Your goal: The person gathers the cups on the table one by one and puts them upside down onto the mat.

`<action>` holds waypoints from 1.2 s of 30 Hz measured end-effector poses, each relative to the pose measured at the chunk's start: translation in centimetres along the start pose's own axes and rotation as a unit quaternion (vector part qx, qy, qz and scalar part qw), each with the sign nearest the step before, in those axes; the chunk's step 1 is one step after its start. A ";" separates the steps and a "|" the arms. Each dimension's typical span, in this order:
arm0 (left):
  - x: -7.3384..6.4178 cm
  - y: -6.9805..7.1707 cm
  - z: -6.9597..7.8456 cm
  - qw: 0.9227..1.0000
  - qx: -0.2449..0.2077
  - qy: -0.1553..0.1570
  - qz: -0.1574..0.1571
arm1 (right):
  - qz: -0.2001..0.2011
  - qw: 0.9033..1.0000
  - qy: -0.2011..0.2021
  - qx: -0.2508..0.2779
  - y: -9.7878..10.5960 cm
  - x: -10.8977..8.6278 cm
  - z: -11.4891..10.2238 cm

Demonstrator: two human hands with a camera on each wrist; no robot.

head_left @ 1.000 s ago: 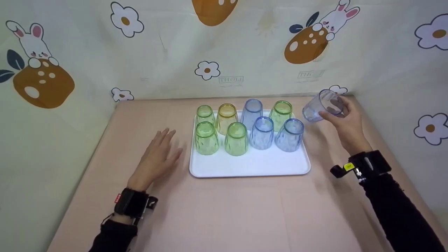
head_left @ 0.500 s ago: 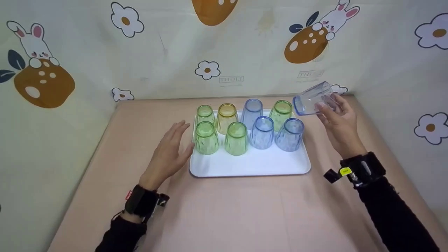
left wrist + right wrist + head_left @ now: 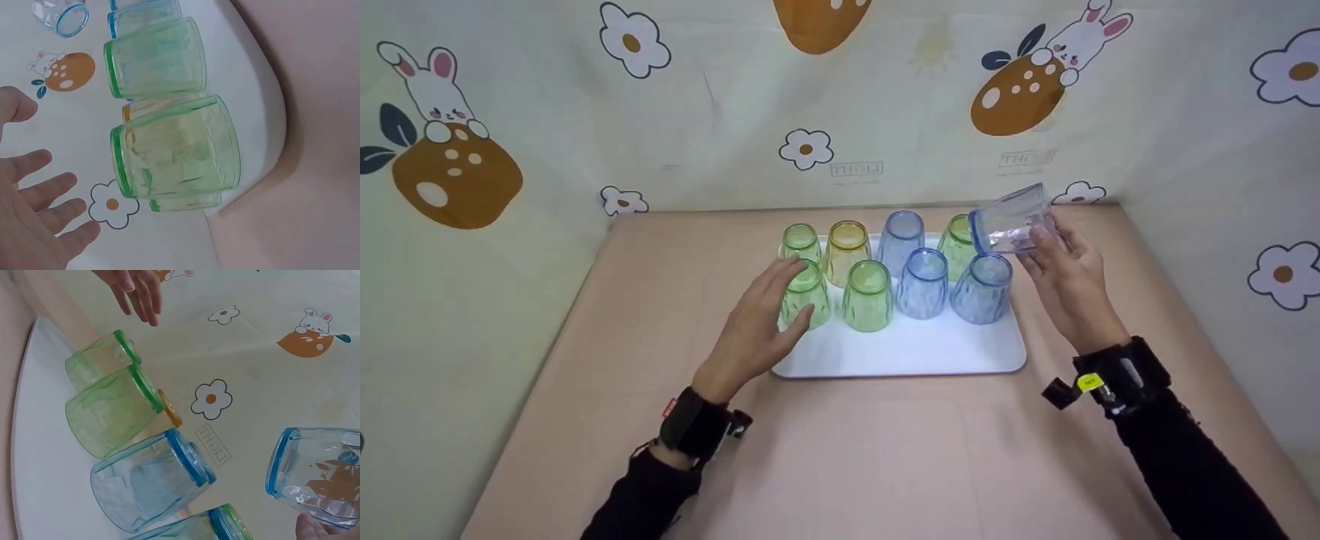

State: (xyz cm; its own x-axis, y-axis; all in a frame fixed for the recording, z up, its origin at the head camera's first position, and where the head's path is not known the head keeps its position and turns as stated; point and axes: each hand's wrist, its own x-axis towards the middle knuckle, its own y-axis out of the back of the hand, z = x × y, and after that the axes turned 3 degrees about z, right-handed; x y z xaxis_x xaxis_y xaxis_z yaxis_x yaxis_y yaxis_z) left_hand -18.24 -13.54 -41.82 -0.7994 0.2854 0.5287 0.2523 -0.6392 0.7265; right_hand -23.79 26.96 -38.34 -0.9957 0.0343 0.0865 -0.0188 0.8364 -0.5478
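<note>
My right hand (image 3: 1072, 281) grips a clear blue drinking glass (image 3: 1006, 221), tilted sideways with its thick blue end to the left. The glass is above the back right of a white tray (image 3: 900, 361) and overlaps a green glass (image 3: 956, 244) in the head view. My left hand (image 3: 754, 322) is empty, fingers spread and thumb apart. It overlaps the front-left green glass (image 3: 174, 152) in the head view, but the left wrist view shows a gap between them. Two rows of glasses stand upside down on the tray, including a yellow one (image 3: 847, 255) and blue ones (image 3: 922, 289).
The tray lies on a pale pink table (image 3: 885, 450), with a strip of its white surface showing in front of the glasses. A patterned cloth wall (image 3: 720, 150) with flowers and rabbits rises behind the table and along both sides.
My right hand has brought the blue glass leftward over the tray, turning it onto its side. My left hand has moved right and forward from beside the tray to the front-left green glass.
</note>
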 end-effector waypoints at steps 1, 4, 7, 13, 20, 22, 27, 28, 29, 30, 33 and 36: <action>0.2 -0.2 0.2 1.000 -0.002 -0.005 -0.002 | 0.000 1.000 -0.003 0.002 0.0 -0.1 0.1; 0.8 -0.8 0.8 1.000 -0.009 -0.020 -0.002 | -0.002 1.000 -0.010 0.004 -0.2 -0.2 0.5; 1.5 -1.5 1.2 0.999 -0.019 -0.030 0.000 | -0.006 1.000 -0.013 0.011 -0.6 -0.4 1.0; 2.8 -3.0 1.8 0.997 -0.073 -0.020 -0.011 | -0.029 0.999 -0.010 0.019 -1.6 -1.0 2.0; 3.9 -4.8 2.5 0.984 -0.176 -0.008 0.013 | -0.033 0.999 -0.031 0.027 -3.3 -1.6 3.6; 4.3 -5.4 2.8 0.980 -0.197 -0.014 0.021 | -0.034 0.998 -0.040 0.032 -3.8 -1.9 4.2; 5.1 -6.7 3.5 0.973 -0.230 -0.020 0.033 | -0.055 0.995 -0.072 0.052 -5.1 -2.6 5.6; 5.2 -6.9 3.7 0.971 -0.237 -0.018 0.034 | -0.060 0.993 -0.081 0.056 -5.3 -2.8 5.9; 5.3 -7.1 3.9 0.969 -0.243 -0.017 0.034 | -0.063 0.992 -0.092 0.062 -5.5 -3.0 6.1; 5.4 -7.2 4.1 0.968 -0.248 -0.015 0.033 | -0.063 0.990 -0.105 0.072 -5.7 -3.1 6.2; 5.6 -7.6 4.7 0.961 -0.276 -0.010 0.034 | -0.063 0.983 -0.137 0.105 -6.4 -3.6 6.6; 5.7 -8.0 5.3 0.951 -0.307 -0.009 0.039 | -0.062 0.974 -0.165 0.142 -6.8 -4.0 6.9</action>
State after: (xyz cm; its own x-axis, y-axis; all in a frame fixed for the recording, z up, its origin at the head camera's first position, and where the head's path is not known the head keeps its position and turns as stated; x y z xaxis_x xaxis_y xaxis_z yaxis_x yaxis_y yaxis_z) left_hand -21.98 -3.04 -42.29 -0.7809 0.2282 0.5815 -0.0598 -0.9539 0.2940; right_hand -20.32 17.35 -40.71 -0.9585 -0.2735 -0.0805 -0.1177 0.6369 -0.7619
